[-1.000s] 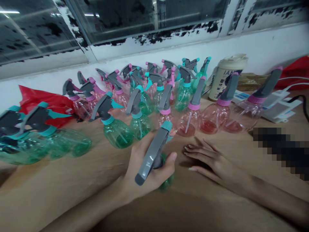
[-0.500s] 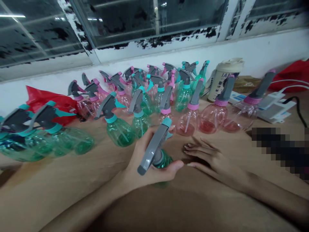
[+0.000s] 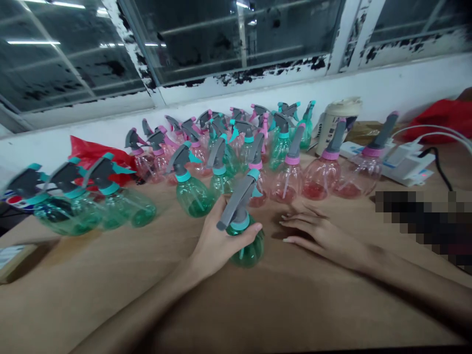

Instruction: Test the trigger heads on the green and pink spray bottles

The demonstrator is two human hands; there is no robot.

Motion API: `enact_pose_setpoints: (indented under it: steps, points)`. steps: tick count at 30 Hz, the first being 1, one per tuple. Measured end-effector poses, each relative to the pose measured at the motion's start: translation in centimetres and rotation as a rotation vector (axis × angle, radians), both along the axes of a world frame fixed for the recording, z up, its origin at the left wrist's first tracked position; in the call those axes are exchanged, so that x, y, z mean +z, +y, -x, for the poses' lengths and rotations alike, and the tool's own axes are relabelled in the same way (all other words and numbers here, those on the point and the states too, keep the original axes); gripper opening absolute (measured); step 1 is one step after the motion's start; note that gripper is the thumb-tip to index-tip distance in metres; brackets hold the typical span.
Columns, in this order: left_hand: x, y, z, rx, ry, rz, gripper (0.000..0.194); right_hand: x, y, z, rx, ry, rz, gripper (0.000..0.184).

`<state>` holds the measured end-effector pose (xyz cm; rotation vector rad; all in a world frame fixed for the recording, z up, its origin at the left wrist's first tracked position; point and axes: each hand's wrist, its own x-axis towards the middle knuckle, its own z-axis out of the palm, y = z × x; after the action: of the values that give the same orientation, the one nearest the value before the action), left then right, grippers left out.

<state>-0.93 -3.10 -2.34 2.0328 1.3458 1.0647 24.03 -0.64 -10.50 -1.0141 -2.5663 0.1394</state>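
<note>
Wood-coloured tabletop reaches back to one white wall under three stretches of dark window glass. One green spray bottle stands upright in the left hand, whose fingers and thumb are closed around it near the turquoise collar. Just right of that grip, the right hand lies palm down, open, with fingers loosely spread.

Behind and left of the grip are two green bottles; farther left, three more. Directly behind it is one pink bottle, then three pink ones to its right. Beyond these, mixed bottles crowd too closely to count. Far behind and right are one cup and one white power strip.
</note>
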Motion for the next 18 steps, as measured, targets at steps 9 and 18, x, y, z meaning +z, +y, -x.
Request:
enact_pose_setpoints:
  steps: [9, 18]
  points:
    - [-0.3, -1.7, 5.5, 0.154, 0.059, -0.042, 0.029, 7.9, -0.3, 1.2, -0.079, -0.136, 0.103, 0.039]
    - [-0.8, -1.4, 15.5, 0.43, 0.002, -0.19, 0.031, 12.5, 0.5, 9.5, -0.12, 0.062, 0.081, 0.038]
